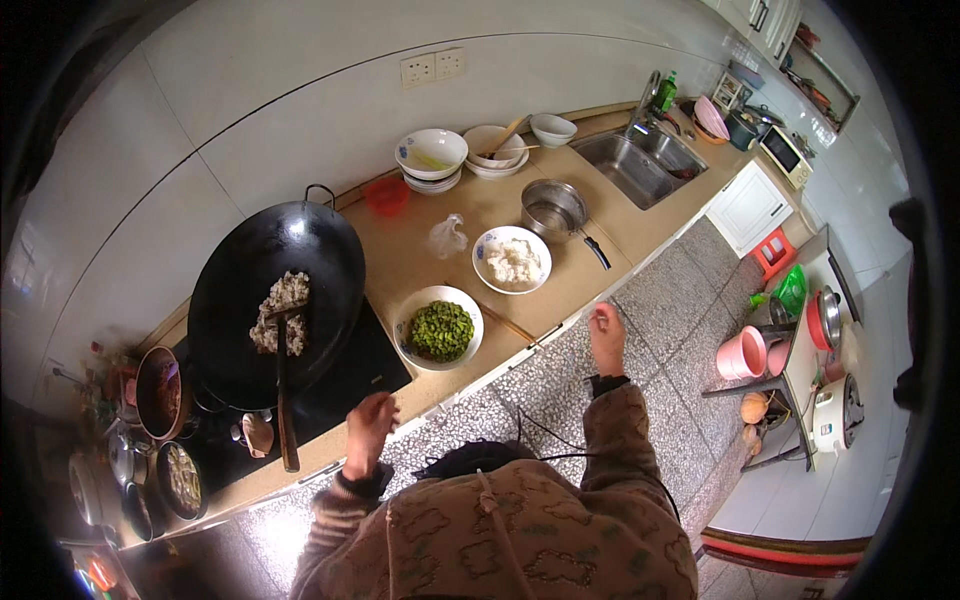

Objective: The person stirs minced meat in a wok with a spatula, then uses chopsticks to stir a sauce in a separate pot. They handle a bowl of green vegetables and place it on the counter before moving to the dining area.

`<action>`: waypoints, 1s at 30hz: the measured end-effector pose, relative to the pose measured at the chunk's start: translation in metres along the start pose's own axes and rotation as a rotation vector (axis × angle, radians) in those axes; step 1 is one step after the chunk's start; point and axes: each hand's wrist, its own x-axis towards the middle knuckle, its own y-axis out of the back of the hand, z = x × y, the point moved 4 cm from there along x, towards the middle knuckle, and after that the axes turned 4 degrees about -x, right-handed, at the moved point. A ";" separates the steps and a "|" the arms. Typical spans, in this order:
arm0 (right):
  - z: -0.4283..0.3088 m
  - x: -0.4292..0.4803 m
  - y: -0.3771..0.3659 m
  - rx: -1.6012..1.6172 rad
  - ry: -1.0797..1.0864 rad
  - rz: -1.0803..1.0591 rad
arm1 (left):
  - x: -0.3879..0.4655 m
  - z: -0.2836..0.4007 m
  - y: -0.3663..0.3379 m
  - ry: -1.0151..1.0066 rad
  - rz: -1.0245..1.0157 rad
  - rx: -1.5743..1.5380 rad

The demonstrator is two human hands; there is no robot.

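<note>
My left hand (pixel 371 429) hangs empty at the counter's front edge, fingers loosely bent, right of the spatula's handle. Empty too, my right hand (pixel 607 334) is held in front of the counter, above the floor. A large black wok (pixel 330 285) sits on the black cooktop (pixel 375 345). Inside it lies a clump of cooked rice (pixel 289 291) with a spatula (pixel 283 375) resting on it, its wooden handle over the rim. Between my hands stands a white bowl of chopped green vegetables (pixel 441 331). Behind it is a bowl of white rice (pixel 514 261).
Chopsticks (pixel 510 324) lie by the green bowl. A steel saucepan (pixel 553 210), a plastic bag (pixel 448 237), a red container (pixel 386 196) and stacked bowls (pixel 431 154) stand farther back, near the sink (pixel 626 169). Seasoning pots (pixel 161 394) crowd the left. A rice cooker (pixel 834 412) is at right.
</note>
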 end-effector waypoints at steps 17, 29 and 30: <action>0.066 0.199 -0.061 0.250 -0.274 -0.885 | 0.294 0.097 -0.232 -0.130 0.330 1.081; 0.113 0.230 -0.051 0.520 -0.435 -0.751 | 0.361 0.068 -0.220 0.157 0.485 1.167; 0.119 0.238 -0.048 0.484 -0.418 -0.721 | 0.362 0.065 -0.217 0.080 0.548 1.127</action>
